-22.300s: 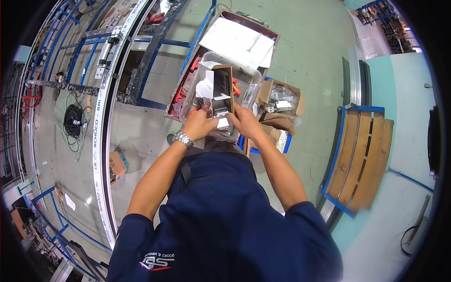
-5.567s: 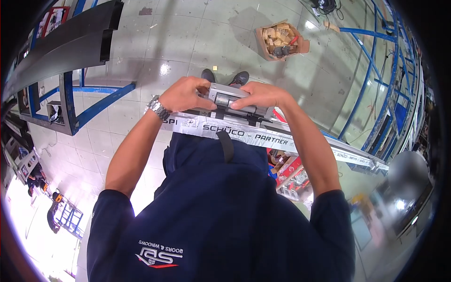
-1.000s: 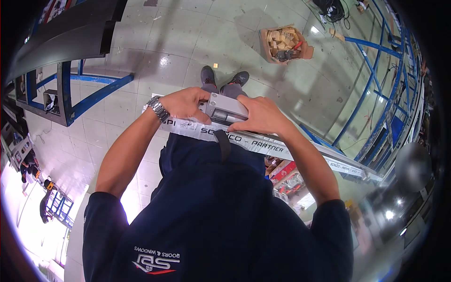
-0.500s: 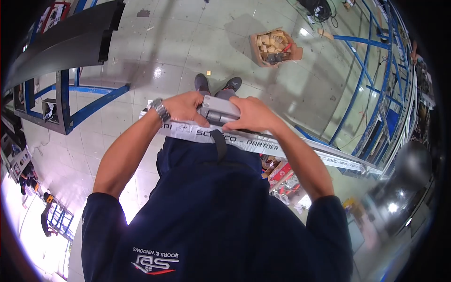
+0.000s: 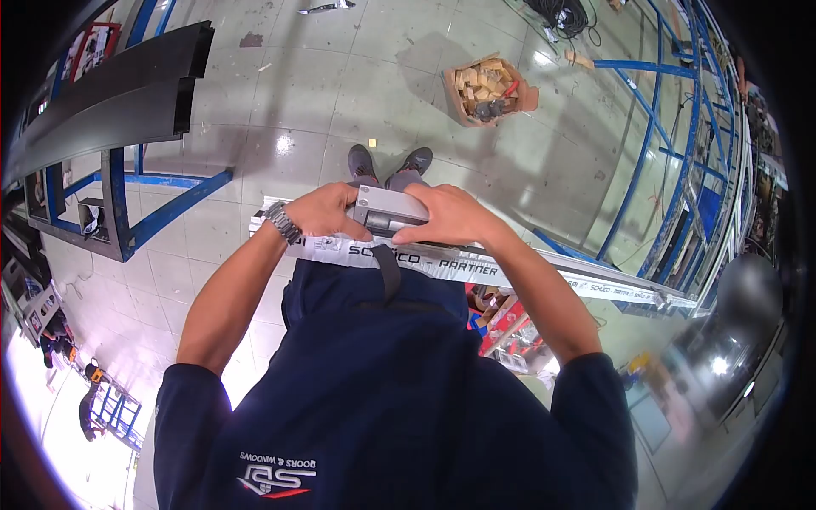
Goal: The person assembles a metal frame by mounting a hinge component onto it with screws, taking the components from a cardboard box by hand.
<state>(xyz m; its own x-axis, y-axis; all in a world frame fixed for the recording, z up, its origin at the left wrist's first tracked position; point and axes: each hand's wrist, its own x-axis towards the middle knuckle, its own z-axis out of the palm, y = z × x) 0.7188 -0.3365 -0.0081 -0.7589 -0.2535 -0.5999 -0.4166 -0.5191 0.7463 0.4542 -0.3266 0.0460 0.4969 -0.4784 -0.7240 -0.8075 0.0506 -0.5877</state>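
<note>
In the head view my left hand (image 5: 325, 212), with a watch on the wrist, grips the left end of a grey metal door hinge (image 5: 393, 203). My right hand (image 5: 457, 216) is closed around its other end. Two small round holes show on the hinge's left face. It sits at the upper side of a long aluminium profile (image 5: 463, 268), wrapped in white film printed with lettering, which crosses in front of my waist. A dark strap (image 5: 388, 270) hangs over the film below the hinge. My fingers hide the hinge's underside.
A cardboard box (image 5: 460, 93) of wooden blocks stands on the floor ahead. Blue metal racks (image 5: 650, 127) line the right. At left, dark panels (image 5: 119, 98) rest on a blue-and-black stand (image 5: 178, 212). A small yellow block (image 5: 372, 143) lies near my shoes.
The view has shifted slightly, with the floor and box sitting a little differently in it. Both hands stay on the hinge, which shows a little tilt against its earlier pose.
</note>
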